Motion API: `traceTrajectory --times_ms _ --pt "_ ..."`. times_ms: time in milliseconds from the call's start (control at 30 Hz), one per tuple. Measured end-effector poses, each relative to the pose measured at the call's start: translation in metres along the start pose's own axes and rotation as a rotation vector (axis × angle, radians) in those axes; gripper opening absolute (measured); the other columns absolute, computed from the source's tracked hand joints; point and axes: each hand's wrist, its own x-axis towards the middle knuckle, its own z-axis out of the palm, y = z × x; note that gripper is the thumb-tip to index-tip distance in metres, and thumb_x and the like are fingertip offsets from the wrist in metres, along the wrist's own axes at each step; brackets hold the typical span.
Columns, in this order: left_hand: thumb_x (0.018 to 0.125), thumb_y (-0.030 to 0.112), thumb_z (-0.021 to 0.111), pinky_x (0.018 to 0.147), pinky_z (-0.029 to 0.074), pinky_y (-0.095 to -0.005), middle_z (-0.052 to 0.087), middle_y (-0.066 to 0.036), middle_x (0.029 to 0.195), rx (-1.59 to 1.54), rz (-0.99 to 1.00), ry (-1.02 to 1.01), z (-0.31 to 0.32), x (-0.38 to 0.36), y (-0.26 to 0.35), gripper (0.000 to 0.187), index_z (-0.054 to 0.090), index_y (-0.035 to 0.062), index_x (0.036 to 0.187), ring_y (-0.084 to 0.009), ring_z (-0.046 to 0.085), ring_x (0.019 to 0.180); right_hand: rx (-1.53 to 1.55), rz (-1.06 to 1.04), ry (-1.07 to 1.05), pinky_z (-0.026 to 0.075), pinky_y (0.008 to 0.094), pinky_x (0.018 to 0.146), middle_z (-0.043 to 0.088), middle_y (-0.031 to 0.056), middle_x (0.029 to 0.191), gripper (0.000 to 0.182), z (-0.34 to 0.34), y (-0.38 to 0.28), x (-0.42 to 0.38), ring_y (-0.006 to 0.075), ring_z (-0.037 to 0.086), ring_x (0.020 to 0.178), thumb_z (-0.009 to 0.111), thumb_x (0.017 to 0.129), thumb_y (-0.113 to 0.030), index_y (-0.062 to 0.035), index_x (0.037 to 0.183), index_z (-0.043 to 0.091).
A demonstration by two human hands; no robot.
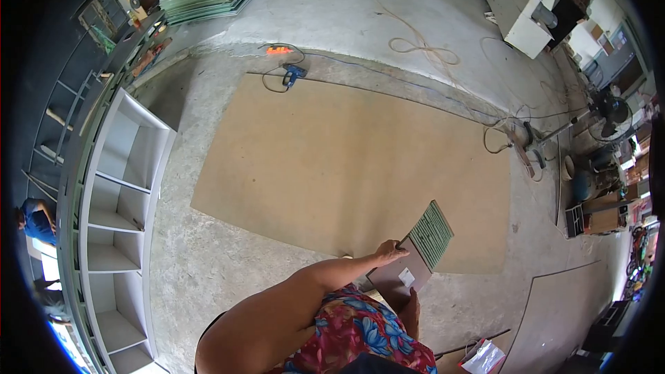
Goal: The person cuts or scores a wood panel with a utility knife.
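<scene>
The left hand (392, 253) is half closed, gripping 1 edge of the board stack (432, 237); right hand (411, 308) touches it, openness I cannot tell.

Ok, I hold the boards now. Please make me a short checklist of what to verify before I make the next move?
1. Left hand on the stack of boards: ok, it grips the side.
2. Right hand has a firm grip: cannot tell, it is partly hidden at the near end.
3. White label facing up: ok.
4. Middle of the big brown sheet free of tools: ok.
5. Blue power tool off the sheet: not ok, it lies at the far edge.
</scene>
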Motion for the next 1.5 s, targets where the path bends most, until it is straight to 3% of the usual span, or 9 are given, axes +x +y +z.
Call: traceTrajectory --times_ms 133,300,600,700,767,900,1200,1367,1500 --pt "0.067 0.037 0.066 0.066 0.046 -0.0334 0.063 -0.014 0.076 0.119 0.014 -0.019 0.023 0.017 -0.022 0.043 0.061 -0.0011 0.086 -0.0237 0.060 0.072 0.910 0.497 0.050 0.044 0.0370 0.080 0.057 0.0188 0.099 0.041 -0.011 -0.040 0.001 0.0256 0.056 0.092 0.050 0.082 -0.028 0.0026 0.110 0.050" --pt "0.066 0.040 0.066 0.058 0.046 -0.0313 0.061 -0.012 0.068 0.142 0.023 -0.086 0.061 0.030 -0.010 0.044 0.062 -0.0007 0.081 -0.0172 0.058 0.063 0.513 0.221 0.176 0.044 0.0332 0.079 0.055 0.0197 0.100 0.055 0.000 0.086 -0.008 0.0280 0.055 0.091 0.063 0.070 -0.030 0.0019 0.112 0.046" --pt "0.070 0.029 0.068 0.060 0.045 -0.0297 0.061 -0.007 0.076 0.117 0.013 -0.316 0.161 0.055 0.008 0.033 0.061 0.0002 0.084 -0.0146 0.055 0.066 0.572 0.371 0.206 0.043 0.0374 0.077 0.055 0.0228 0.097 0.085 -0.043 0.149 -0.048 0.0350 0.055 0.088 0.078 0.055 -0.028 -0.0007 0.124 0.035" --pt "0.070 0.029 0.068 0.061 0.045 -0.0295 0.061 -0.007 0.076 0.128 0.057 -0.383 0.236 0.071 0.026 0.033 0.060 0.0000 0.085 -0.0146 0.054 0.067 0.678 0.370 0.352 0.046 0.0352 0.066 0.058 0.0187 0.083 0.076 -0.098 0.180 -0.054 0.0281 0.059 0.073 0.076 0.060 -0.031 -0.0017 0.120 0.040" --pt "0.070 0.029 0.068 0.061 0.045 -0.0293 0.061 -0.007 0.078 0.170 0.085 -0.421 0.280 0.076 0.040 0.033 0.060 0.0000 0.086 -0.0145 0.054 0.068 1.253 0.670 0.490 0.046 0.0299 0.049 0.059 0.0119 0.065 0.047 -0.109 0.222 -0.049 0.0176 0.057 0.053 0.064 0.073 -0.039 -0.0016 0.100 0.055" --pt "0.072 0.026 0.067 0.063 0.045 -0.0287 0.060 -0.006 0.083 0.109 0.057 -0.527 0.364 0.076 0.068 0.032 0.059 0.0006 0.091 -0.0138 0.055 0.071 1.212 0.768 0.746 0.034 0.0273 0.038 0.047 0.0046 0.049 0.042 -0.204 0.199 -0.062 0.0136 0.043 0.040 0.054 0.078 -0.046 -0.0044 0.076 0.057" --pt "0.073 0.025 0.067 0.065 0.046 -0.0261 0.060 -0.005 0.083 0.120 0.109 -0.711 0.475 0.083 0.109 0.033 0.059 0.0004 0.093 -0.0120 0.055 0.072 1.338 0.683 0.787 0.021 0.0275 0.036 0.034 0.0006 0.044 0.038 -0.266 0.254 -0.086 0.0111 0.032 0.037 0.053 0.080 -0.044 -0.0072 0.070 0.052" --pt "0.072 0.027 0.068 0.065 0.046 -0.0268 0.060 -0.006 0.084 0.165 0.055 -0.762 0.535 0.128 0.112 0.037 0.058 -0.0010 0.094 -0.0124 0.055 0.072 0.708 0.270 0.937 0.020 0.0274 0.036 0.032 0.0004 0.045 0.037 -0.280 0.310 -0.076 0.0105 0.029 0.039 0.054 0.079 -0.043 -0.0074 0.069 0.051" --pt "0.072 0.027 0.069 0.064 0.046 -0.0268 0.060 -0.006 0.083 0.235 0.096 -0.775 0.592 0.163 0.145 0.038 0.058 -0.0008 0.095 -0.0129 0.055 0.071 1.237 0.757 0.799 0.019 0.0280 0.036 0.033 0.0007 0.046 0.039 -0.333 0.343 -0.052 0.0104 0.029 0.039 0.054 0.079 -0.045 -0.0079 0.068 0.050"
